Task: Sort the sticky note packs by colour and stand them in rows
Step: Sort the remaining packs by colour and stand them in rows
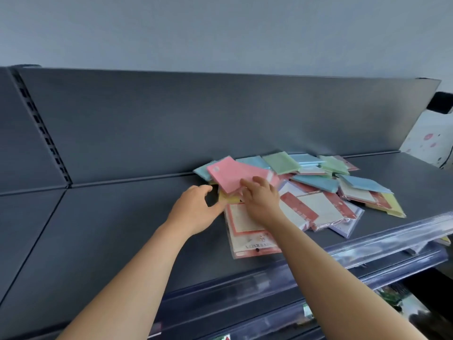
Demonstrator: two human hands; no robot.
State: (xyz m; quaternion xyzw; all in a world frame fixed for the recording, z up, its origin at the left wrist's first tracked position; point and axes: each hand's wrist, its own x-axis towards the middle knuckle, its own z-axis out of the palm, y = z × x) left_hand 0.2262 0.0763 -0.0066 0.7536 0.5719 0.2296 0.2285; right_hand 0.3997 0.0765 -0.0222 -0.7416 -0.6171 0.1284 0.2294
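Two bare forearms reach in from the bottom edge toward a loose pile of sticky note packs on a dark grey shelf [110,229]. On the right hand [259,200] the grip is bent over the near edge of a pink pack [235,174], fingers curled on its top face and the thumb hidden beneath. This pack sits tilted at the left end of the pile, over the others. The left hand [196,209] is just beside it with its grip spread in a wide curve. Its thumb stands apart from the fingers, bare shelf shows through the gap, and the fingertips touch the left edge of a yellow pack [229,198] lying under the pink one. Below the right wrist a white pack [247,231] with a red border lies flat, its near end close to the shelf's front edge. To the right the pile spreads in overlapping layers. Blue packs [316,182] and green packs [282,162] lie toward the back, more white, red-trimmed ones sit in front, and another yellow one [392,204] is at the far right. None of them stands upright. A clear plastic strip [367,239] runs along the shelf's front edge, and a dark back panel [171,119] rises behind the pile. At the left of that panel is a slotted upright [41,128]. Above the panel is a pale grey wall [220,33].
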